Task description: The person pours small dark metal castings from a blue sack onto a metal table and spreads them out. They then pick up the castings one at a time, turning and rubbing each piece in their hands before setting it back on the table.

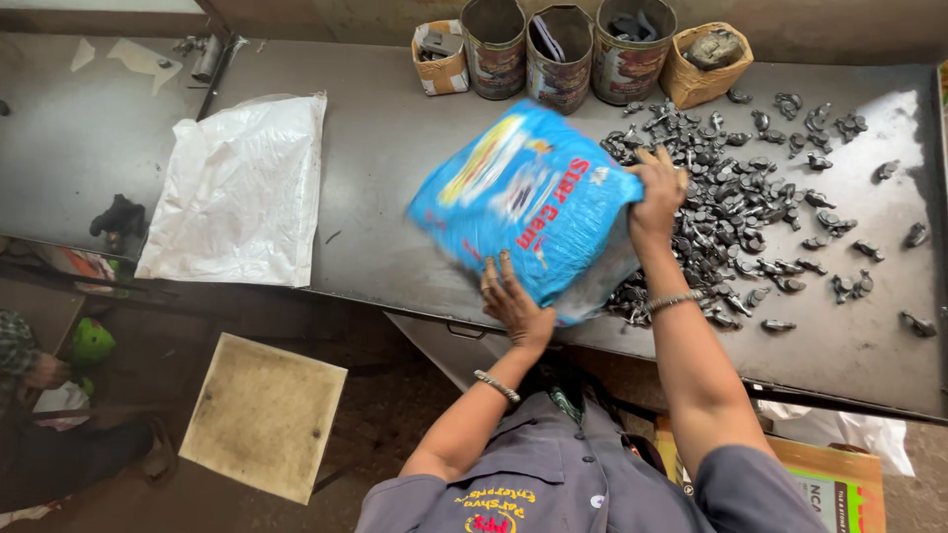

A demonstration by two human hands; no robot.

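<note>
Head cam: both hands are on a blue plastic sack [528, 207], tipped up over the dark metal desk [395, 148]. Left hand [513, 301] grips its lower edge, fingers curled; right hand [657, 192] clutches the top corner. Small dark metal parts [750, 197] lie heaped just beside it. White bag [242, 188] well left.

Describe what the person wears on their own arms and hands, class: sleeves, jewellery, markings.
Both arms are bare below short grey shirt sleeves. Each wrist carries a thin silver-coloured bangle: one on the left wrist, one on the right wrist. The left hand shows rings on its fingers. The shirt back bears yellow and red embroidered lettering.
</note>
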